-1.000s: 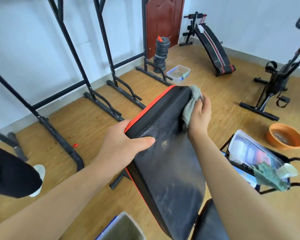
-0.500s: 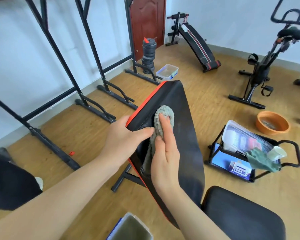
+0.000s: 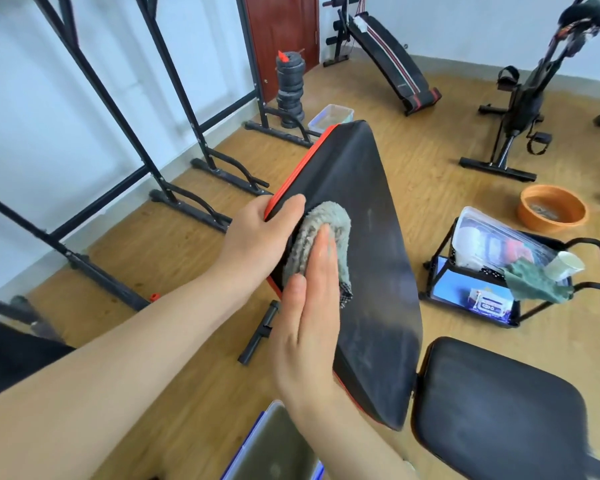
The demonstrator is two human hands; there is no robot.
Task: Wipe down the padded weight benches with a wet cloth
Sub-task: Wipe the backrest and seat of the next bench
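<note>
The raised black back pad (image 3: pixel 371 258) of a weight bench, edged in red, slopes up in front of me, and its surface looks streaked. Its black seat pad (image 3: pixel 499 407) sits at the lower right. My left hand (image 3: pixel 257 237) grips the pad's red left edge, thumb on the black face. My right hand (image 3: pixel 312 306) lies flat with straight fingers and presses a grey cloth (image 3: pixel 326 230) against the middle of the pad.
Black rack frames (image 3: pixel 174 140) stand along the left wall. An orange basin (image 3: pixel 553 209) and a black caddy (image 3: pixel 520 271) of supplies sit on the floor at the right. Beyond are a sit-up bench (image 3: pixel 392 64), an exercise bike (image 3: pixel 527 98), stacked weight plates (image 3: pixel 290 88) and a clear tub (image 3: pixel 331 116).
My right hand brought the cloth from the pad's top right corner down to the middle near my left thumb. My view has swung right, showing the seat pad.
</note>
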